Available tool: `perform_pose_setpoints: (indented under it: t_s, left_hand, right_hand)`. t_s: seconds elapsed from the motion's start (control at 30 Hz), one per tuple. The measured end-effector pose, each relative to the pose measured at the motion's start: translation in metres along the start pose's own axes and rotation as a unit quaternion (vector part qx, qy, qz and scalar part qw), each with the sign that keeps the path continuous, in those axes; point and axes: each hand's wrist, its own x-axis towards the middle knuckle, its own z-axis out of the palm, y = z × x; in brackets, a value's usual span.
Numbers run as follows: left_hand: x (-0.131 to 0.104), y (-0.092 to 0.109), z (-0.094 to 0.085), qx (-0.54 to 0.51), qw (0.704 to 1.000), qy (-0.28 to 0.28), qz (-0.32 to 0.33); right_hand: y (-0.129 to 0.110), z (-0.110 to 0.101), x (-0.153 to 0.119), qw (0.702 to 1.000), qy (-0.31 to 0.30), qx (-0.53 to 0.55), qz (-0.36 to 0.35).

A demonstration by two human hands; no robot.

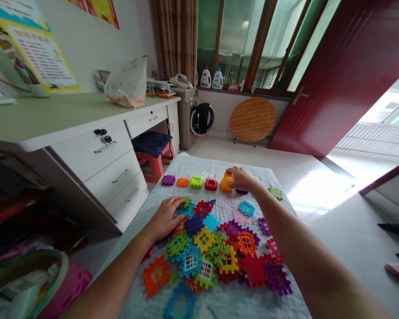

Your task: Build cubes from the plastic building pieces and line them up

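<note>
At the far side of the cloth-covered table, my right hand [241, 178] has its fingers closed on an orange block [226, 183] built of toothed plastic tiles. My left hand [166, 217] is at the left edge of the tile pile, fingers bent onto a small green interlocking tile [185, 202]. The block stands in a row with a purple tile [168, 180], an orange tile [182, 182], a lime-green block [196, 182] and a red block [211, 184]. Nearer me lie mixed tiles, among them a yellow window tile [204, 239] and a blue window tile [189, 262].
A pale cloth [199, 165] covers the table. Left stands a desk [76, 115] with drawers, a plastic bag [128, 84] on top and a stool [154, 148] beside it. A pink basket [75, 281] sits low at left. Behind is a washing machine [188, 117] with its door open.
</note>
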Motion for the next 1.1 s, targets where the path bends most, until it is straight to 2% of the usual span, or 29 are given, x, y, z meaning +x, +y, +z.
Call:
perform_pose_setpoints:
  t_s: [0.43, 0.7, 0.8, 0.93, 1.0, 1.1]
  left_hand:
    - [0.0, 0.0, 0.0, -0.004, 1.0, -0.004, 0.002]
    - [0.0, -0.001, 0.0, 0.0, 1.0, -0.007, 0.001]
    - [-0.001, -0.002, 0.001, 0.0, 1.0, -0.008, -0.001]
    - [-0.001, -0.004, 0.003, 0.002, 1.0, -0.005, -0.002]
    - [-0.001, -0.005, 0.004, 0.003, 1.0, -0.001, -0.001]
    - [0.0, -0.006, 0.005, 0.004, 1.0, 0.008, 0.001]
  right_hand:
    - [0.006, 0.008, 0.006, 0.999, -0.031, -0.007, 0.001]
    - [0.003, 0.007, 0.0, 1.0, 0.013, 0.018, 0.008]
    - [0.005, -0.002, -0.022, 0.996, 0.072, 0.048, 0.003]
    - [0.013, -0.014, -0.074, 0.971, 0.187, 0.147, 0.001]
    - [0.017, -0.015, -0.104, 0.962, 0.209, 0.175, 0.03]
    - [0.023, -0.009, -0.144, 0.954, 0.21, 0.203, 0.069]
